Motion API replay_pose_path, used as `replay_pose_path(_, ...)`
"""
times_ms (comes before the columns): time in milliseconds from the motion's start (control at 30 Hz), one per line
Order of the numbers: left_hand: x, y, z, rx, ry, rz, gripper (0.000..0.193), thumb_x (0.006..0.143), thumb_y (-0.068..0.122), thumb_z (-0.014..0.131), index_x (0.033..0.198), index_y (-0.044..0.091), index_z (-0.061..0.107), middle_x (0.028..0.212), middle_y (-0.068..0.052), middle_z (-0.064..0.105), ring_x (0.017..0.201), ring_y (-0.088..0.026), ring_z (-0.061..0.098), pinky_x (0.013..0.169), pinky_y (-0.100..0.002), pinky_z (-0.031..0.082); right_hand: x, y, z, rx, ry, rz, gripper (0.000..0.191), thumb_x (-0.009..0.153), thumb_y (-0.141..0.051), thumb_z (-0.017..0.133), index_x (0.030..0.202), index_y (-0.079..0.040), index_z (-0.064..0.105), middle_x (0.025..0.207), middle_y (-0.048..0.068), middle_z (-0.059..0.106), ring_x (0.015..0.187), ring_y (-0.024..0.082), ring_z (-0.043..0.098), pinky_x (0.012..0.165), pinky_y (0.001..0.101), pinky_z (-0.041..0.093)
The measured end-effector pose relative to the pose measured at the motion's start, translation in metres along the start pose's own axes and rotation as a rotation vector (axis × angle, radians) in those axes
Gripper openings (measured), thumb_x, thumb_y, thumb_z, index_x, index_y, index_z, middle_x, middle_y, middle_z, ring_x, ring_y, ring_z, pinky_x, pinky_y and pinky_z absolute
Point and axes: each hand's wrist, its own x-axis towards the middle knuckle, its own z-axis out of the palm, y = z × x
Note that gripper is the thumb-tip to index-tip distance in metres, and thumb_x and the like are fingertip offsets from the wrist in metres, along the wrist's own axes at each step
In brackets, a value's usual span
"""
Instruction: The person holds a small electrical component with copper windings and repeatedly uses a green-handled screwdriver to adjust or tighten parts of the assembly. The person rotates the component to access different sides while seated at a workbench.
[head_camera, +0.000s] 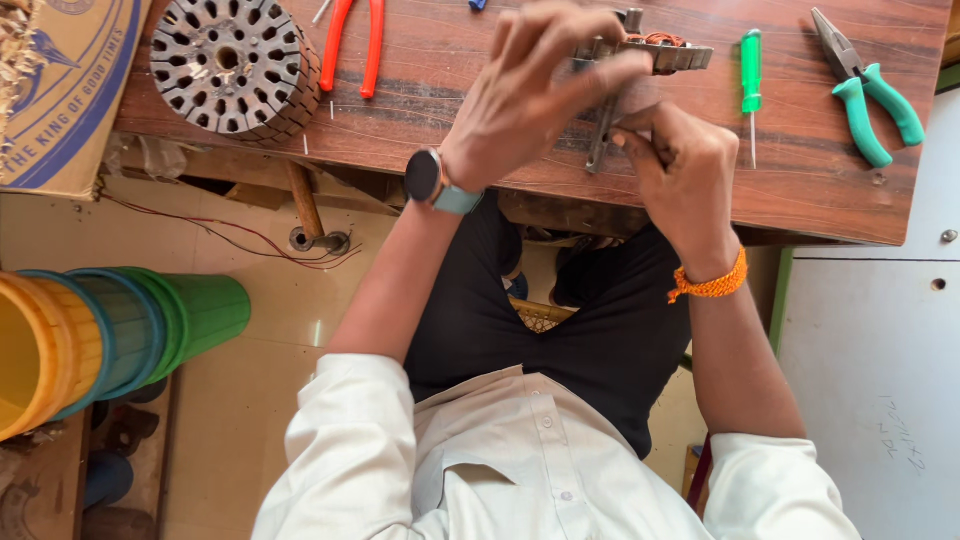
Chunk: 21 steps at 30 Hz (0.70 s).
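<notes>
Hands meet over a small metal winding jig (640, 70) near the front middle of the wooden worktop (420, 110): I see my left hand (540, 95) draped over it from the left, fingers curled across its crossbar, while my right hand (680, 165) pinches the lower end of its upright bar just below. Both are clasped on the jig, which carries a bit of copper wire at its top right end. To my left on the worktop sits a round slotted stator core (232, 62), with red-handled pliers (352, 45) between it and my left hand. To the right of the jig lies a green-handled screwdriver (751, 85), and further right a pair of teal-handled pliers (865, 90), well apart from my hands. The front edge of the worktop runs just under my wrists, so my forearms hang off it over my lap. A cardboard box (65, 100) overlaps the far left corner. Below, on the pale tiled floor (260, 400), stacked yellow, blue and green plastic cones (110, 335) lie on their side at left, and a white cabinet (870, 380) stands close at right, leaving open space mainly between stator and jig.
</notes>
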Motion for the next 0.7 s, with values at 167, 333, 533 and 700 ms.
replay_pose_path(167, -0.007, 0.015, -0.008, 0.155, -0.065, 0.177, 0.028, 0.091, 0.018, 0.076, 0.118, 0.024, 0.07, 0.154, 0.009, 0.051, 0.139, -0.019, 0.043, 0.115, -0.034, 0.039, -0.009, -0.014, -0.011, -0.034, -0.07, -0.049, 0.01, 0.096, -0.001, 0.082, 0.098, 0.001, 0.073, 0.077, 0.013, 0.063, 0.063, 0.019, 0.056, 0.06, 0.0321, 0.044)
replay_pose_path(333, -0.007, 0.019, -0.006, 0.088, 0.025, 0.051, 0.02, 0.093, 0.017, 0.08, 0.111, 0.012, 0.073, 0.121, 0.001, 0.068, 0.111, -0.019, 0.058, 0.095, -0.036, 0.046, -0.003, -0.044, -0.04, -0.121, -0.169, -0.111, 0.009, 0.096, -0.002, 0.082, 0.1, -0.001, 0.074, 0.087, 0.011, 0.07, 0.069, 0.019, 0.064, 0.064, 0.0312, 0.049)
replay_pose_path(533, -0.011, 0.039, 0.019, -0.302, 0.119, -0.398, 0.012, 0.096, 0.02, 0.08, 0.097, 0.011, 0.072, 0.081, 0.002, 0.071, 0.067, -0.011, 0.065, 0.062, -0.028, 0.05, 0.029, -0.058, -0.064, -0.219, -0.117, -0.259, 0.006, 0.099, 0.007, 0.077, 0.098, 0.004, 0.072, 0.082, 0.013, 0.068, 0.068, 0.017, 0.064, 0.064, 0.0304, 0.047)
replay_pose_path(700, -0.011, 0.052, 0.036, -0.763, 0.261, -0.757, 0.012, 0.095, 0.015, 0.078, 0.092, 0.005, 0.072, 0.076, 0.002, 0.071, 0.066, -0.004, 0.063, 0.061, -0.022, 0.05, 0.068, -0.04, -0.053, -0.171, -0.13, -0.308, 0.003, 0.101, 0.009, 0.074, 0.102, 0.006, 0.073, 0.076, 0.011, 0.066, 0.065, 0.013, 0.059, 0.058, 0.0268, 0.041)
